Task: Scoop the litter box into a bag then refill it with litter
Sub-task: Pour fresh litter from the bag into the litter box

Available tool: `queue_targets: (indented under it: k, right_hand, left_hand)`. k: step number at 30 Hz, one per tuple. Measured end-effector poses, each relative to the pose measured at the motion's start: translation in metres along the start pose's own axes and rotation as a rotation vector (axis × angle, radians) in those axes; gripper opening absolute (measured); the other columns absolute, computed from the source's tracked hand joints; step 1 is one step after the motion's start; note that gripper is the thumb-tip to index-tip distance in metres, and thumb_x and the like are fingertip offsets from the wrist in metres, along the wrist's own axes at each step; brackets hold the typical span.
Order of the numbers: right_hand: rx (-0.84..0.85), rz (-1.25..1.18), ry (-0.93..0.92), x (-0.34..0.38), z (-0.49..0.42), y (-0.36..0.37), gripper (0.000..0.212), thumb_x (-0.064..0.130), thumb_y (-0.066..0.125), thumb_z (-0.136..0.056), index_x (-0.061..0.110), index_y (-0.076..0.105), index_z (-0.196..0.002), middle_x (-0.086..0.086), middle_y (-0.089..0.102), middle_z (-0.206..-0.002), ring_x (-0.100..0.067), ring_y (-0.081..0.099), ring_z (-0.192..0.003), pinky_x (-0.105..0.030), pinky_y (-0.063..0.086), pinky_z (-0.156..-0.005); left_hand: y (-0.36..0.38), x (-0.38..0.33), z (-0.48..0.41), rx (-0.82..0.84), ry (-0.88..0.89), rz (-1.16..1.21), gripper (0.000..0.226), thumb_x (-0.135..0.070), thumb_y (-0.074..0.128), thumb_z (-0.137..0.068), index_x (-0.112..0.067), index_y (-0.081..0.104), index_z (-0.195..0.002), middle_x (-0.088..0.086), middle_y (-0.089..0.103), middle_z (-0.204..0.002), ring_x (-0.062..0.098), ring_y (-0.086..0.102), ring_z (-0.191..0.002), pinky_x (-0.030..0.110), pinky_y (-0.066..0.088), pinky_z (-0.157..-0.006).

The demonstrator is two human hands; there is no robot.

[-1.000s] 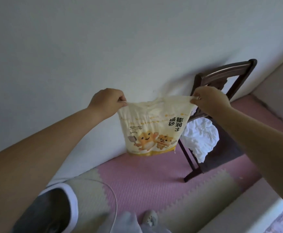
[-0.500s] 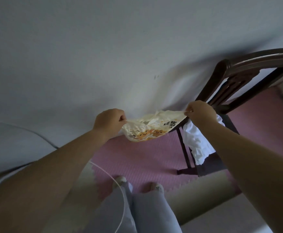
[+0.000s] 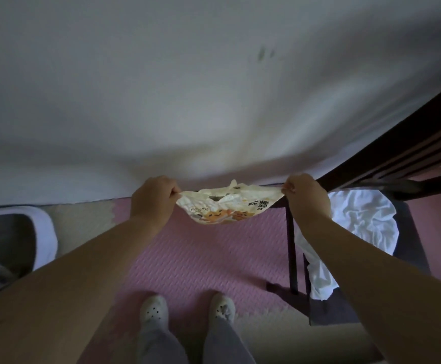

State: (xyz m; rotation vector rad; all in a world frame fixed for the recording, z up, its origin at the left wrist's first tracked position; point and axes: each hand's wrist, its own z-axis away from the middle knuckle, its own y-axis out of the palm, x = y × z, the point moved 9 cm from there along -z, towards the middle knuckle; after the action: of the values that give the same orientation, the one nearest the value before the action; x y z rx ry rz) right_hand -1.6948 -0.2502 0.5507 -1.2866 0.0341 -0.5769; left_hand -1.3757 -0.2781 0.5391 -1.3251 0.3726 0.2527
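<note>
A crumpled pale yellow cat litter bag (image 3: 228,206) with orange cartoon cats and black characters hangs limp and flat between my hands, above the pink floor mat. My left hand (image 3: 155,199) pinches its left top corner. My right hand (image 3: 306,197) pinches its right top corner. The bag is stretched wide, its mouth facing up toward me. The litter box (image 3: 42,232), white-rimmed with a dark grey inside, sits on the floor at the far left, partly hidden by my left forearm.
A dark wooden chair (image 3: 387,164) stands at the right with a white cloth (image 3: 363,219) draped over its seat. A white wall (image 3: 214,88) runs straight ahead. Pink and beige foam mats (image 3: 201,253) cover the floor. My feet in white shoes (image 3: 153,310) are below.
My view has tilted further down, so both feet and the litter box show. The bag, held upright a second ago, now sags flatter and lower between my hands.
</note>
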Motion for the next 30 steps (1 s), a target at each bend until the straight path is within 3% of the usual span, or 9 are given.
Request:
queue_targets:
  k: [3, 11, 16, 24, 30]
  right_hand:
    - [0.000, 0.046, -0.037, -0.013, -0.016, 0.031, 0.010, 0.017, 0.056, -0.092, 0.017, 0.065, -0.088, -0.001, 0.058, -0.093, -0.021, 0.053, -0.078, -0.028, 0.037, -0.063]
    - [0.000, 0.114, -0.030, -0.039, -0.054, 0.098, 0.012, 0.016, 0.054, -0.093, 0.015, 0.066, -0.094, -0.007, 0.060, -0.100, -0.029, 0.059, -0.086, -0.036, 0.049, -0.070]
    - [0.052, 0.219, 0.001, -0.054, -0.068, 0.136, 0.017, 0.007, 0.054, -0.092, 0.013, 0.065, -0.103, -0.008, 0.058, -0.105, -0.029, 0.059, -0.088, -0.033, 0.044, -0.066]
    - [0.065, 0.236, -0.042, -0.059, -0.076, 0.171, 0.018, 0.009, 0.053, -0.093, 0.012, 0.065, -0.106, -0.011, 0.058, -0.108, -0.030, 0.057, -0.093, -0.032, 0.038, -0.067]
    - [0.037, 0.202, -0.058, -0.056, -0.081, 0.178, 0.019, 0.009, 0.049, -0.095, 0.009, 0.064, -0.107, -0.013, 0.058, -0.105, -0.031, 0.058, -0.089, -0.035, 0.045, -0.067]
  left_hand:
    - [0.033, 0.010, -0.013, 0.005, 0.010, -0.030, 0.009, -0.021, 0.066, -0.085, -0.017, 0.065, -0.077, -0.001, 0.059, -0.081, 0.025, 0.053, -0.087, 0.031, 0.036, -0.064]
    - [0.106, 0.028, -0.038, 0.013, 0.036, -0.063, 0.008, -0.019, 0.065, -0.086, -0.016, 0.068, -0.079, 0.000, 0.062, -0.084, 0.026, 0.054, -0.088, 0.031, 0.036, -0.064]
    - [0.147, 0.031, -0.042, 0.046, 0.049, -0.074, 0.008, -0.018, 0.065, -0.086, -0.014, 0.072, -0.087, 0.004, 0.066, -0.089, 0.027, 0.056, -0.090, 0.032, 0.040, -0.067]
    - [0.175, 0.050, -0.052, 0.037, 0.030, -0.102, 0.009, -0.015, 0.062, -0.087, -0.013, 0.071, -0.089, 0.006, 0.065, -0.090, 0.029, 0.056, -0.091, 0.033, 0.038, -0.066]
    - [0.184, 0.056, -0.055, 0.047, 0.021, -0.105, 0.008, -0.014, 0.061, -0.088, -0.012, 0.069, -0.087, 0.007, 0.064, -0.092, 0.031, 0.054, -0.092, 0.037, 0.044, -0.069]
